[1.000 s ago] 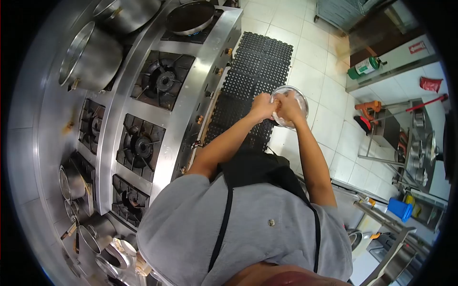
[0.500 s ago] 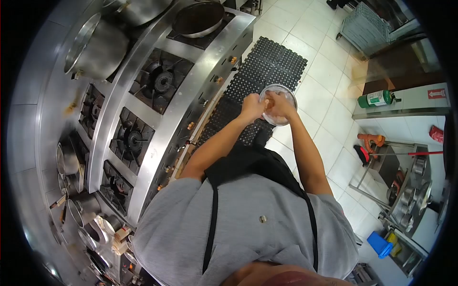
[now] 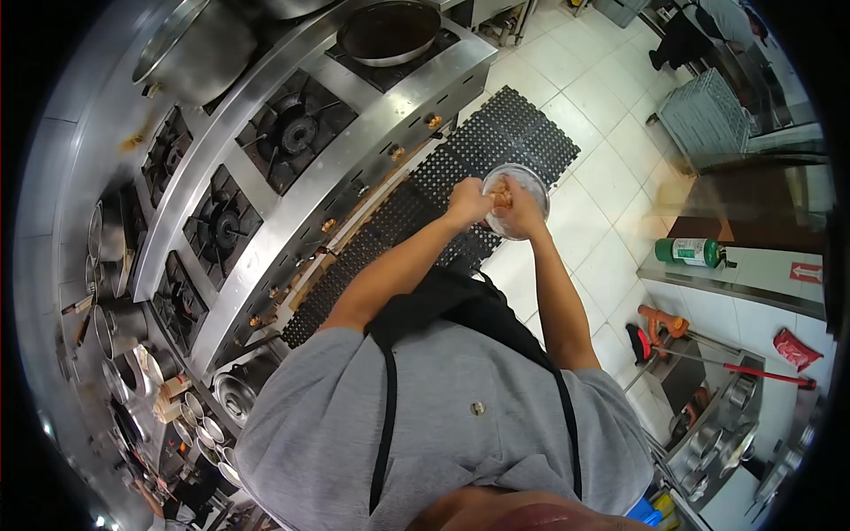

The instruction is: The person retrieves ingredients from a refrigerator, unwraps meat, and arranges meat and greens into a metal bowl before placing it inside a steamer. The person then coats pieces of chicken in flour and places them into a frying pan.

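Observation:
A round, pale bowl (image 3: 538,188) with a metallic rim is held out in front of my body, over the edge of the black mat. My left hand (image 3: 469,202) is closed on its left rim. Inside the bowl, my right hand (image 3: 522,214) has its fingers curled in among orange-brown pieces (image 3: 501,191). These pieces look like food, but they are too small to name. My right fingertips are partly hidden there.
To the left runs a steel stove (image 3: 354,133) with several burners, a dark frying pan (image 3: 388,34) and a large pot (image 3: 197,51). A perforated black mat (image 3: 478,133) lies on white floor tiles. At right are a green cylinder (image 3: 689,252) and a grey crate (image 3: 704,115). A person (image 3: 708,26) stands far right.
My view has turned and shifted, so the stove sits at another angle and a person shows at the top right. Both hands stay at the bowl; the right fingers have shifted within it.

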Action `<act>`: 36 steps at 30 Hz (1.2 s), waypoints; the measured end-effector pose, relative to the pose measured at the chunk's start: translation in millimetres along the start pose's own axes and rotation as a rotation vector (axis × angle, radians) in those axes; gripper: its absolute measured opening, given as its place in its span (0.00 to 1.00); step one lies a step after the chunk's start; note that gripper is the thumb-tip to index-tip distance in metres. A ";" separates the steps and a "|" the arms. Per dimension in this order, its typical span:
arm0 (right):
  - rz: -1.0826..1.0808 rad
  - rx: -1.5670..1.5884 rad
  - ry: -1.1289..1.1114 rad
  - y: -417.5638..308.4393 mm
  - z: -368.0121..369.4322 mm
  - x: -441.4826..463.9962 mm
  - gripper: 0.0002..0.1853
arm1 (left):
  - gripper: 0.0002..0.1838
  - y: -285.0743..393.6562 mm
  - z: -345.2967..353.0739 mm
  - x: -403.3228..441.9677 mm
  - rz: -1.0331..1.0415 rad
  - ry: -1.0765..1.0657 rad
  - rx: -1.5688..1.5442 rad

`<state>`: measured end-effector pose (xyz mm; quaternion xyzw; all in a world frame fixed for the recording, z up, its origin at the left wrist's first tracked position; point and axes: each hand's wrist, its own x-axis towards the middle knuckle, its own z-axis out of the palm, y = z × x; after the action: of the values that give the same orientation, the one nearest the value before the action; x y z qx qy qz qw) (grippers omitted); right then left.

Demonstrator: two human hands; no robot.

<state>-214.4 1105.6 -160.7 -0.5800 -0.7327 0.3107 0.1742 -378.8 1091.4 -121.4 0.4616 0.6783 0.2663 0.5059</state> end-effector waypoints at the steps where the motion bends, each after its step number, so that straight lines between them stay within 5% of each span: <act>1: 0.112 0.081 -0.011 -15.0 -12.3 -0.5 0.33 | 0.14 -2.4 5.3 5.8 -0.005 0.005 -0.017; 6: 0.098 -0.157 0.046 -21.4 -32.6 10.5 0.25 | 0.11 2.8 8.6 24.4 -0.046 -0.052 -0.068; 8: -0.170 -0.362 0.261 -11.9 -27.3 13.2 0.28 | 0.09 5.6 8.6 31.7 -0.060 -0.069 -0.090; 11: 0.031 -0.154 -0.041 -11.1 -33.0 21.0 0.30 | 0.07 12.4 6.1 43.9 -0.028 -0.062 -0.085; 15: 0.019 -0.282 0.262 -6.2 -19.8 35.6 0.24 | 0.07 12.3 3.3 59.0 0.070 -0.106 -0.026; 20: -0.037 -0.257 -0.098 0.9 -16.2 71.8 0.26 | 0.07 4.4 -10.7 76.3 0.074 -0.136 0.031; 23: 0.227 -0.391 0.143 -35.0 -18.5 69.5 0.27 | 0.07 -10.9 -15.1 100.0 0.078 -0.100 0.123; 28: 0.179 -0.570 0.201 -67.6 -29.3 71.8 0.27 | 0.07 15.2 -41.9 100.2 0.050 -0.198 -0.001; 30: -0.079 -0.484 0.073 -35.6 -19.5 78.4 0.27 | 0.06 11.9 -38.4 107.3 0.096 -0.156 0.024; 31: 0.050 -0.249 -0.080 -8.8 -12.6 92.1 0.31 | 0.06 9.8 -36.5 111.4 0.126 -0.113 0.045; 36: -0.025 -0.288 -0.124 -13.3 -10.1 112.7 0.25 | 0.07 -5.0 -42.8 124.2 0.120 -0.130 0.028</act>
<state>-248.1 1214.3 -156.2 -0.5693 -0.7863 0.2353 0.0474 -428.2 1205.0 -165.5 0.5246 0.6187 0.2561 0.5257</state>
